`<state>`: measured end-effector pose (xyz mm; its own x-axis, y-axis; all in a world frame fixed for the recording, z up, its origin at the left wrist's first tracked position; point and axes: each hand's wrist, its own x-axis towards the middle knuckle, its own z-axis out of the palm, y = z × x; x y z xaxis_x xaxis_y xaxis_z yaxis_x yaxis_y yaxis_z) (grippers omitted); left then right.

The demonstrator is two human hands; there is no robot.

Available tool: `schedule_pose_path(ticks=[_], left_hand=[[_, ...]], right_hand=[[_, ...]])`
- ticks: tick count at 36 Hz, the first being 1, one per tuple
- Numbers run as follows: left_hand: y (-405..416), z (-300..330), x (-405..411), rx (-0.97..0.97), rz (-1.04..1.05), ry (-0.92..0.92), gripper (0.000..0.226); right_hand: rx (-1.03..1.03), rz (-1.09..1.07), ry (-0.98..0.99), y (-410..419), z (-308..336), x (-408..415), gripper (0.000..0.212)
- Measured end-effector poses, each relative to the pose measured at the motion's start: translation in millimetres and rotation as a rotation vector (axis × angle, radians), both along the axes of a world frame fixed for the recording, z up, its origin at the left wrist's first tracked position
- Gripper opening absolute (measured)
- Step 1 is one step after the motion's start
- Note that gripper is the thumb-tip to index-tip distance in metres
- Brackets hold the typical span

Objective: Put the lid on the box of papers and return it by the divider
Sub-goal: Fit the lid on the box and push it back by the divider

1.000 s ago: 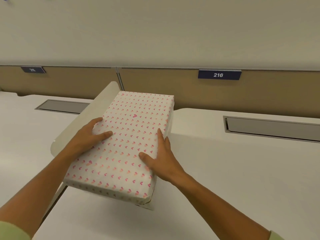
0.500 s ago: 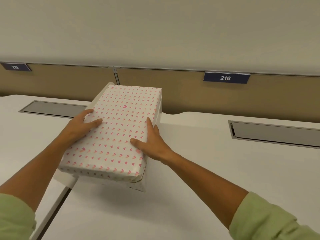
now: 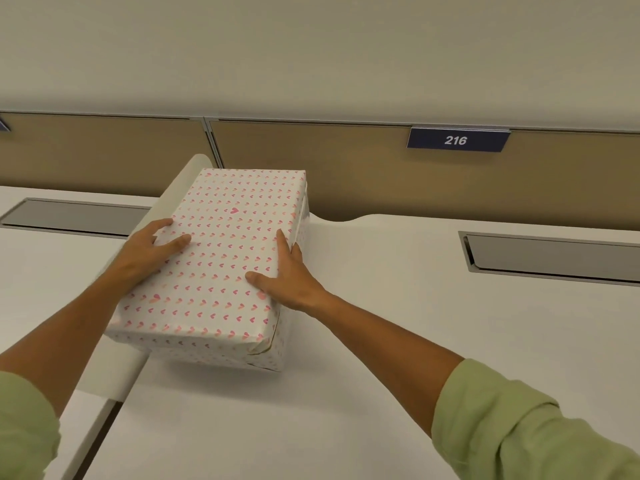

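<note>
- Count: 1 box (image 3: pixel 221 268), 1 lid on it, 1 divider (image 3: pixel 180 192), 2 hands, 2 green sleeves, 2 grey cable-tray covers in the desk (image 3: pixel 398 341), 1 full number sign reading 216 (image 3: pixel 458 140) plus a sliver of a 2nd at the far left edge.
- Box: long rectangular, wrapped in white paper w/ rows of small pink hearts, one bigger heart near its far end. Lid is on; its skirt overlaps the base at the near end, w/ a paper fold at the near right corner.
- Box sits on the white desk, left long side right up against the low rounded divider, far end toward the tan back panel (image 3: pixel 346 174).
- Left hand (image 3: pixel 145 252): laid over the box's left top edge, fingers spread and flat on the lid, not curled round anything.
- Right hand (image 3: pixel 289 275): on the box's right edge, thumb on top of the lid, fingers down along the right side; loose grip on the box.
- Whether the box bottom rests fully on the desk is hard to say; a shadow sits under its near end.
- Hidden/cut: box contents not visible; divider mostly covered by the box and left arm; right tray cover cut by the frame edge.
</note>
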<state>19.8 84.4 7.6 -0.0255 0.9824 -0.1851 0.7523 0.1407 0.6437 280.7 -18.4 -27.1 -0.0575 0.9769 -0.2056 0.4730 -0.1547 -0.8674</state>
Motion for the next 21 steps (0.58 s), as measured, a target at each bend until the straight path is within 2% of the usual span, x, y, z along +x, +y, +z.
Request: schedule_pose_path(ticks=[21], left_hand=[[51.9, -28.9, 11.5, -0.025, -0.027, 0.096, 0.084]], right_hand=[[-0.062, -0.035, 0.017, 49.6, -31.6, 4.1, 0.109]])
